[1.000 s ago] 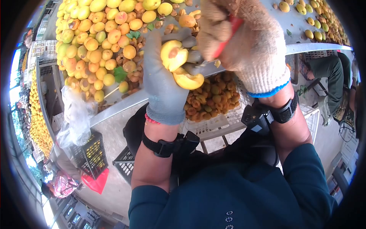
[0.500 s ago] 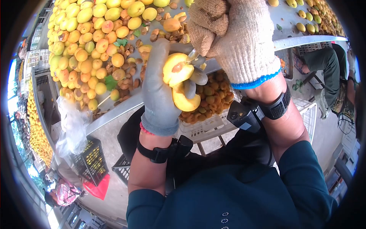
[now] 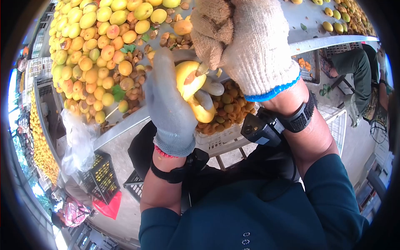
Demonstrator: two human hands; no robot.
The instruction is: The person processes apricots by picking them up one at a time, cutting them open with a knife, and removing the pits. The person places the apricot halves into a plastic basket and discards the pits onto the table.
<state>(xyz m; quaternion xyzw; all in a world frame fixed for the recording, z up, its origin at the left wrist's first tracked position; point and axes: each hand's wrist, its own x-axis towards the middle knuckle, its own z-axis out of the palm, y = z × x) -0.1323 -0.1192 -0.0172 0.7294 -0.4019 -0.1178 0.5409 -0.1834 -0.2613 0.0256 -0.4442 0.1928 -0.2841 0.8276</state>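
Observation:
My left hand [image 3: 166, 100], in a grey glove, holds a yellow fruit [image 3: 186, 81] that is cut open, its brown pit area showing. A second yellow piece [image 3: 203, 111] hangs just below it, against the gloved fingers. My right hand [image 3: 246, 46] wears a white and tan knitted glove with a blue cuff. Its fingers are curled closed around something small whose tip meets the cut fruit; most of that object is hidden. Beneath both hands, a crate [image 3: 218, 141] holds many opened orange fruits [image 3: 233, 108].
Whole yellow fruits [image 3: 89, 62] and brown pits [image 3: 168, 41] cover the metal table, whose raised edge [image 3: 125, 127] runs below them. A plastic bag [image 3: 77, 141] hangs at left above a black crate [image 3: 100, 177]. Other people sit at right [image 3: 358, 68] and lower left [image 3: 75, 210].
Both hands have shifted slightly left with the fruit. My left hand has tilted, and the opened fruit and lower piece are now closer together.

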